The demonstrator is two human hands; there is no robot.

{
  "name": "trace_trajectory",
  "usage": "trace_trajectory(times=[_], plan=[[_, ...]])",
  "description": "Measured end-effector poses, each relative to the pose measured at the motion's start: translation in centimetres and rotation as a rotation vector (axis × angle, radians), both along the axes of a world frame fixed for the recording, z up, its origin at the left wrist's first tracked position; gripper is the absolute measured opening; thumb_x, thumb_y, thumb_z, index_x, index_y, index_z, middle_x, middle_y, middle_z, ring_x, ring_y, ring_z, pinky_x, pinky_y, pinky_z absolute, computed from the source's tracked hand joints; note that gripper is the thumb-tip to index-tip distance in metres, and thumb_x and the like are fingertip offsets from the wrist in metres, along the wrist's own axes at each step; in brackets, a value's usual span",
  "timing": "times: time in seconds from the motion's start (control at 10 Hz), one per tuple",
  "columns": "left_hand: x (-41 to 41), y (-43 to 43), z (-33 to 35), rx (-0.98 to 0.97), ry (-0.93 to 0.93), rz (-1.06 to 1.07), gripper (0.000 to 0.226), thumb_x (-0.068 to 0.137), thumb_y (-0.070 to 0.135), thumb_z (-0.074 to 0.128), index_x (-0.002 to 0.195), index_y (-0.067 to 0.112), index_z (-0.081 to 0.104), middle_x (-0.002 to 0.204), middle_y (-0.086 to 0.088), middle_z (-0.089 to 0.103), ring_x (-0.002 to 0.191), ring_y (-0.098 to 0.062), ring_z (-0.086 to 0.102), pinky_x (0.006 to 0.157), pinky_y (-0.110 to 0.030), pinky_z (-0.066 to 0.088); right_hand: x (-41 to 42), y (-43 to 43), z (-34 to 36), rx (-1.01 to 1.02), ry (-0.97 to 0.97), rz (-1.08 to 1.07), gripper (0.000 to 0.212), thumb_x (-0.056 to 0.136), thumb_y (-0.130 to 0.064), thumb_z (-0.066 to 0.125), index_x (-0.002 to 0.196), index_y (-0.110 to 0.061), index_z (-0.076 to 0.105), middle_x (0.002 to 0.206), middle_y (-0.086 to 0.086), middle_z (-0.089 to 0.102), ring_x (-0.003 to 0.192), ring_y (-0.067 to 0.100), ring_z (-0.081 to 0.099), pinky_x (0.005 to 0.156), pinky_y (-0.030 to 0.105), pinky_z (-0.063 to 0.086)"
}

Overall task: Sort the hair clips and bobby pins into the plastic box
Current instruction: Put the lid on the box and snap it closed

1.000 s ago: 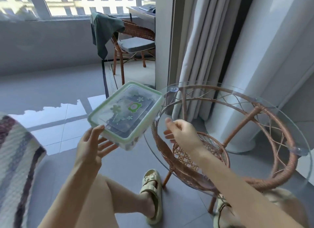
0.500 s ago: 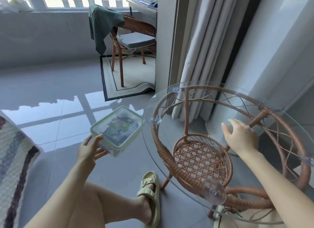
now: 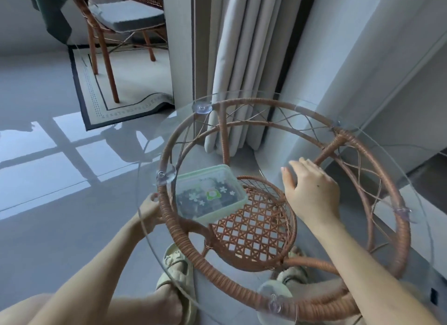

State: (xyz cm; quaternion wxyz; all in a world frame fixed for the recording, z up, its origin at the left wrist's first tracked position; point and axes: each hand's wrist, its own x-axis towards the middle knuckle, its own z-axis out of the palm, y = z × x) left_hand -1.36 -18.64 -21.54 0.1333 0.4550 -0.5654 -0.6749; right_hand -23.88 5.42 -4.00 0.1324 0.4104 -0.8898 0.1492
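1. Green-rimmed, clear rectangular plastic box (image 3: 210, 194), lid on, sits beneath the round glass tabletop (image 3: 169, 136). Seen through the glass, it is tilted, with its right end over the small woven rattan shelf (image 3: 254, 230) and its left end sticking out past the shelf's rim.
2. Dark contents with small white flowers and a green piece (image 3: 212, 194) show through the lid. They are too blurred to tell hair clips from bobby pins.
3. The left hand (image 3: 148, 209) reaches under the glass to the box's left end. The wrapped rattan ring (image 3: 217, 274) hides its fingers, so I cannot tell whether its grip is clamped on the box, though the tilt suggests it is carrying it.
4. The right hand (image 3: 312, 191) is above the glass, palm down with its fingers straight and apart, holding nothing. Whether it touches the glass is unclear.
5. With the lid on and the contents inside, the sorting looks finished. The step in hand looks like setting the box on the shelf.
6. To do that well, level the box first, then slide it right until its whole base rests on the weave, because a half-seated box could tip off the rim.
7. Keep the left wrist low so it clears the ring and its struts.
8. The glass seems to rest only on clear suction cups (image 3: 202, 108), so the right hand should steady it lightly and never lean on it.
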Motion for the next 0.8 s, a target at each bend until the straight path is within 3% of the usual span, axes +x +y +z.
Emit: trace_trajectory(times=[0.1, 0.2, 0.3, 0.5, 0.6, 0.7, 0.8], plan=[[-4.1, 0.7, -1.3, 0.036, 0.029, -0.179, 0.03, 0.081, -0.005, 0.062, 0.106, 0.005, 0.049, 0.096, -0.01, 0.055, 0.065, -0.012, 0.069, 0.056, -0.025, 0.057, -0.3, 0.1, -0.3, 0.01, 0.015, -0.006, 0.031, 0.092, -0.03, 0.049, 0.101, -0.005, 0.066, 0.109, 0.018, 0.069, 0.104, 0.034, 0.064, 0.085, 0.044, 0.052], [-8.2, 1.9, -1.7, 0.144, -0.018, -0.103, 0.058, 0.068, 0.036, 0.077, 0.11, 0.009, 0.047, 0.101, -0.022, 0.061, 0.074, -0.034, 0.07, 0.062, -0.043, 0.06, -0.5, 0.0, -0.4, 0.006, 0.019, -0.013, 0.03, 0.091, -0.03, 0.052, 0.102, -0.007, 0.066, 0.111, 0.017, 0.068, 0.107, 0.032, 0.063, 0.087, 0.044, 0.052], [-10.8, 3.2, -2.6, 0.113, -0.082, -0.214, 0.077, 0.051, 0.053, 0.081, 0.108, 0.014, 0.048, 0.098, -0.02, 0.064, 0.075, -0.03, 0.072, 0.063, -0.039, 0.059, -0.7, 0.0, -0.6, 0.008, 0.017, -0.012, 0.031, 0.091, -0.031, 0.051, 0.106, -0.008, 0.065, 0.115, 0.016, 0.067, 0.11, 0.031, 0.062, 0.088, 0.044, 0.051], [-13.8, 5.1, -4.6, 0.099, -0.076, -0.318, 0.051, 0.071, 0.042, 0.072, 0.106, 0.012, 0.049, 0.099, -0.015, 0.064, 0.077, -0.027, 0.072, 0.063, -0.039, 0.06, -0.8, -0.2, -0.5, 0.012, 0.016, -0.022, 0.034, 0.091, -0.035, 0.047, 0.108, -0.01, 0.065, 0.115, 0.013, 0.067, 0.108, 0.03, 0.063, 0.086, 0.042, 0.053], [-14.0, 5.7, -4.5, 0.134, -0.082, -0.299, 0.046, 0.085, 0.028, 0.06, 0.123, 0.013, 0.039, 0.102, -0.009, 0.061, 0.084, -0.023, 0.069, 0.062, -0.032, 0.058, -0.7, -0.1, -0.4, 0.007, 0.012, -0.024, 0.035, 0.09, -0.035, 0.047, 0.108, -0.01, 0.065, 0.114, 0.012, 0.068, 0.109, 0.029, 0.063, 0.085, 0.041, 0.053], [-13.1, 5.2, -3.7, 0.174, 0.039, -0.375, 0.026, 0.092, 0.028, 0.05, 0.115, 0.017, 0.051, 0.112, -0.012, 0.061, 0.094, -0.021, 0.065, 0.079, -0.033, 0.055, -0.6, -0.1, -0.3, 0.003, 0.016, -0.01, 0.033, 0.09, -0.033, 0.049, 0.106, -0.009, 0.065, 0.111, 0.011, 0.069, 0.107, 0.028, 0.063, 0.084, 0.04, 0.053], [-11.3, 3.7, -1.9, 0.163, 0.078, -0.35, 0.02, 0.095, 0.023, 0.042, 0.1, 0.02, 0.062, 0.108, -0.014, 0.059, 0.094, -0.027, 0.055, 0.081, -0.035, 0.046, -0.6, -0.2, -0.3, -0.014, 0.01, -0.027, 0.029, 0.089, -0.031, 0.053, 0.101, -0.008, 0.066, 0.104, 0.012, 0.071, 0.1, 0.03, 0.066, 0.081, 0.039, 0.054]])
